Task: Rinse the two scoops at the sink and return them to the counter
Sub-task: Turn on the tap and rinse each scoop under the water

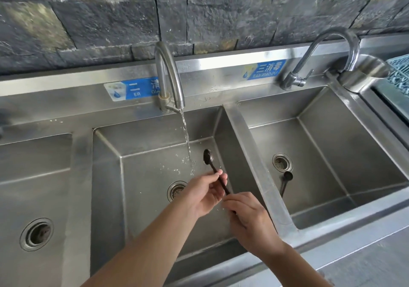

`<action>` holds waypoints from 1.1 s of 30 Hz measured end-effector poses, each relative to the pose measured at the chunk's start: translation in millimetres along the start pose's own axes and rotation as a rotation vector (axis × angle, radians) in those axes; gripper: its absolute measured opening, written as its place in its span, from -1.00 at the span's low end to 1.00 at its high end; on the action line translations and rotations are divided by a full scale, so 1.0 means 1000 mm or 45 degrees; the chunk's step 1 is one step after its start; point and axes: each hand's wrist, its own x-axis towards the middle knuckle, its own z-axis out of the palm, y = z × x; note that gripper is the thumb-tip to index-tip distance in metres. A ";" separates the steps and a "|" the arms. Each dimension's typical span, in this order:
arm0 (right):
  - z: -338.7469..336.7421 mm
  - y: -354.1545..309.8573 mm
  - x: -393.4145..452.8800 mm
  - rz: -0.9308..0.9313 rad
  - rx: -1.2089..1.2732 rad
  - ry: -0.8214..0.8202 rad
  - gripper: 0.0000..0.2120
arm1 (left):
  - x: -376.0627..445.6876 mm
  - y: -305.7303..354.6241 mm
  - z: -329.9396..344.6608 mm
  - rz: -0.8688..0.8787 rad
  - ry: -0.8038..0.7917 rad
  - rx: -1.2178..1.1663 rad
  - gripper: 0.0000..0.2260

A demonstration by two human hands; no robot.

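Two bare forearms — no sleeves, left hand [204, 192] and right hand [249, 219] ungloved.

Dark long-handled scoop [212, 167]: held over middle basin, bowl raised, just right of water stream. Second dark scoop [285, 181]: lies in right basin, bowl beside drain.

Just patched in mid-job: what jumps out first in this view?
Water runs from the middle faucet into the middle basin, just left of the dark scoop held by both the left hand and right hand. A second scoop lies in the right basin, by its drain.
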 end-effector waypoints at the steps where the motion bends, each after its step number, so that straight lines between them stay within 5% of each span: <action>1: -0.004 0.003 0.000 -0.010 -0.003 0.014 -0.72 | 0.002 -0.003 0.007 0.001 -0.018 0.030 -0.85; 7: -0.036 0.042 -0.002 -0.005 0.047 -0.006 -0.64 | 0.037 -0.024 0.055 0.017 -0.066 0.132 -0.82; 15: -0.094 0.162 -0.007 0.665 0.144 0.108 -0.80 | 0.133 -0.070 0.145 0.066 0.008 0.613 -0.83; 21: -0.116 0.272 0.006 1.246 0.120 -0.031 -0.85 | 0.221 -0.115 0.197 0.158 0.194 1.094 -0.82; 28: -0.084 0.369 0.003 1.694 0.338 -0.268 -0.82 | 0.310 -0.153 0.181 0.151 0.411 1.844 -0.80; 33: -0.042 0.411 -0.017 1.848 0.433 -0.369 -0.81 | 0.365 -0.179 0.143 -0.042 0.440 1.952 -0.87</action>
